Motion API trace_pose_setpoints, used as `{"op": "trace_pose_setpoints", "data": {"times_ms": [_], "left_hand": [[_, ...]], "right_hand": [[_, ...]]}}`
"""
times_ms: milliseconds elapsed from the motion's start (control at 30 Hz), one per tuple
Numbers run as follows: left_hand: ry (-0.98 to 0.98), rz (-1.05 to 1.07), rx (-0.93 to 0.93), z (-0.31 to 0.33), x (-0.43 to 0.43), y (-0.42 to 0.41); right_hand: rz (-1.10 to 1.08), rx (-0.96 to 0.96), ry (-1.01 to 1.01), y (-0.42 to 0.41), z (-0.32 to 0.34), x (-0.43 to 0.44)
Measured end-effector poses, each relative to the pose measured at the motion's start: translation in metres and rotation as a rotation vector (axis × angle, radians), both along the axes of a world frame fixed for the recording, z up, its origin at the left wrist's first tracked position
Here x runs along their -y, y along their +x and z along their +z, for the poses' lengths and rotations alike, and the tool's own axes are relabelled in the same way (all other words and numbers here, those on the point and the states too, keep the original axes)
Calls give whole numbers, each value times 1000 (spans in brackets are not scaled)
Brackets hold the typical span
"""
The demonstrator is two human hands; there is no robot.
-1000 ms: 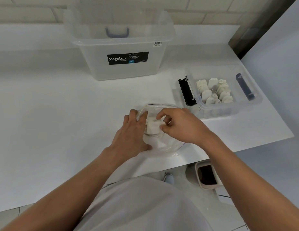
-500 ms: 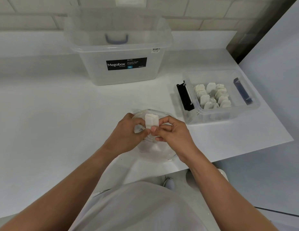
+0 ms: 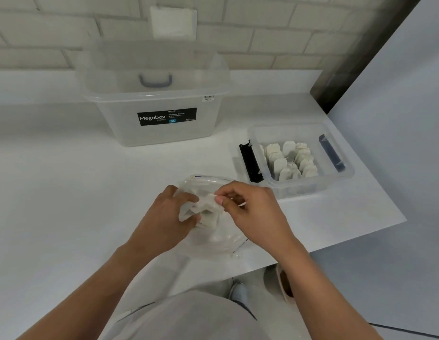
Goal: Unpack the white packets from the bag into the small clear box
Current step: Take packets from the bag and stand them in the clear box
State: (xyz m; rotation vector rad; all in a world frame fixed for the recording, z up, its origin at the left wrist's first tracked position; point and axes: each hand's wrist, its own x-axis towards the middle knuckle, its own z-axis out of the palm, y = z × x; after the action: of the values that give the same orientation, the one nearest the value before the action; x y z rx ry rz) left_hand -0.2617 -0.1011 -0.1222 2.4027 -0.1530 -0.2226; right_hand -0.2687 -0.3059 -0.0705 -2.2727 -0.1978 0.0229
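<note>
At the table's (image 3: 66,192) front edge, left hand (image 3: 168,218) grips the bag (image 3: 213,244), bracing it while right hand (image 3: 254,213) pinches a packet (image 3: 208,207) free; box (image 3: 311,186) stands ready by the right edge.

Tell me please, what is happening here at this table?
A person is emptying a bag of white packets on a table. Both hands are over the bag: the left hand grips a few packets, and the right hand pinches the same bunch at its top. The small box on the right already holds many packets. A big box stands behind it, and no hand touches it.
</note>
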Motion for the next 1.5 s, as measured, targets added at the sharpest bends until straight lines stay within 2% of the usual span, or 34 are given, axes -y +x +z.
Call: {"op": "trace_pose_setpoints", "data": {"times_ms": [167, 333, 467, 600, 800, 967, 1033, 1133, 1233, 1333, 1400, 1500], "left_hand": [[-67, 148, -5, -2, 7, 1], [-84, 226, 46, -2, 18, -1], [-68, 263, 69, -1, 28, -2], [-43, 314, 71, -1, 35, -3], [-16, 367, 77, -2, 41, -8], [-5, 366, 69, -3, 42, -9], [-1, 358, 66, -3, 41, -8], [16, 330, 77, 0, 39, -7], [32, 302, 90, 2, 36, -7], [38, 274, 97, 2, 35, -9], [43, 256, 102, 0, 35, -11], [26, 231, 130, -4, 36, -13]], "right_hand": [[-144, 169, 124, 27, 54, 69], [-202, 176, -132, 90, 65, 149], [-106, -56, -336, 137, 52, 184], [5, -247, -390, 172, 21, 197], [-9, -104, -697, 193, -18, 197], [-73, -13, -924, 189, -22, 195], [-122, 26, -887, 184, -13, 194], [-187, 166, -674, 159, 17, 183], [-186, 248, -265, 105, 53, 141], [12, 91, 172, 56, 59, 82], [209, -1, 171, 40, 41, 46], [373, 11, -222, 40, -11, 10]]}}
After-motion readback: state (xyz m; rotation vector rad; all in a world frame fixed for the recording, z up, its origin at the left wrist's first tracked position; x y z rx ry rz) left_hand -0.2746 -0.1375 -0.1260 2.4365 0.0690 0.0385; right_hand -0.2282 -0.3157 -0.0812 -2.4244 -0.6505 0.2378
